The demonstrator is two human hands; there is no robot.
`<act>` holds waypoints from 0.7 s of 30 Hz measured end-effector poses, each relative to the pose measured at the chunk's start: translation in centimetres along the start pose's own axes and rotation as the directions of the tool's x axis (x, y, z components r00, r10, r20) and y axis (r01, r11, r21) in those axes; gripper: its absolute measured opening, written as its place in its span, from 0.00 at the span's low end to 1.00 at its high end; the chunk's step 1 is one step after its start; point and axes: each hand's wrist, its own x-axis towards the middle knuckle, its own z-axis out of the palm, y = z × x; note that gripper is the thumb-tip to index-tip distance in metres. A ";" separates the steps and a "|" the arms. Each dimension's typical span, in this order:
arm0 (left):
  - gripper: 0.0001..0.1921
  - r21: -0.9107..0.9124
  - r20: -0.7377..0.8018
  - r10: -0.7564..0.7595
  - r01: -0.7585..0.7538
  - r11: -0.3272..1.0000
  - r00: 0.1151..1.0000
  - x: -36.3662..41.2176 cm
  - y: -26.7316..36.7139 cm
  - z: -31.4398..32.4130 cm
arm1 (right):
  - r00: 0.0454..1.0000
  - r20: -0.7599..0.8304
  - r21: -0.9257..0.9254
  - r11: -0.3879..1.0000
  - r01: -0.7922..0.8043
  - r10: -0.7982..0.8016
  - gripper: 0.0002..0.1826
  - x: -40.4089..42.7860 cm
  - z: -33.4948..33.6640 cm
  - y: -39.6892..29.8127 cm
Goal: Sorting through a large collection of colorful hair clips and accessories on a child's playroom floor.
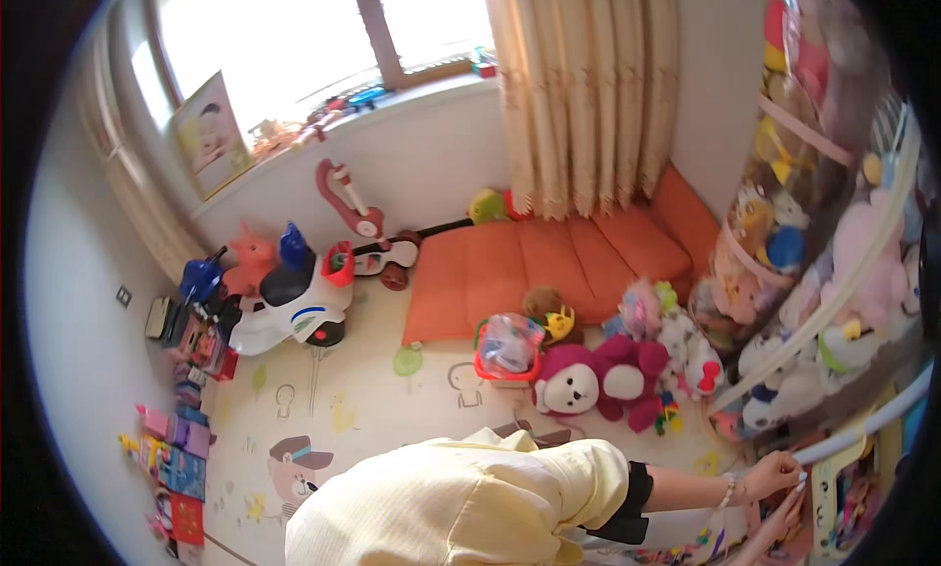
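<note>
At the lower right, my left hand (772,478), with a bracelet at its wrist, has its fingers bent close together beside the open cream toy bin (825,492). My right hand (785,523) lies just below it, fingers stretched towards the left one. Something small and pale shows at the left fingertips; whether it is a held thing or a nail, I cannot tell. Small colourful toys (856,492) fill the bin. More small colourful pieces (684,555) lie below my forearm. A yellow shirt sleeve (588,478) covers my upper arm.
An orange floor cushion (470,272) lies below the curtain (588,88). Near it are a purple plush bear (632,378) and a red basket (507,371). A toy motorcycle (294,316) and a scooter (364,224) stand left. Plush toys (867,242) crowd the right.
</note>
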 end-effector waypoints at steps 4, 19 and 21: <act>0.10 -0.205 -0.027 -0.224 0.214 0.955 0.974 -1.0 3.1 -1.9 | 1.000 -0.007 0.067 0.998 -0.019 0.020 0.30 -1.1 2.2 0.6; 0.12 -0.419 0.294 -0.413 0.505 0.755 0.862 -1.1 2.0 4.3 | 0.987 -0.132 -0.015 0.996 0.090 -0.091 0.22 -2.4 -6.1 -1.7; 0.14 -0.347 0.318 -0.456 0.550 0.760 0.831 1.0 2.5 0.6 | 0.995 -0.094 0.145 0.988 0.054 -0.041 0.20 -2.3 -2.5 -2.3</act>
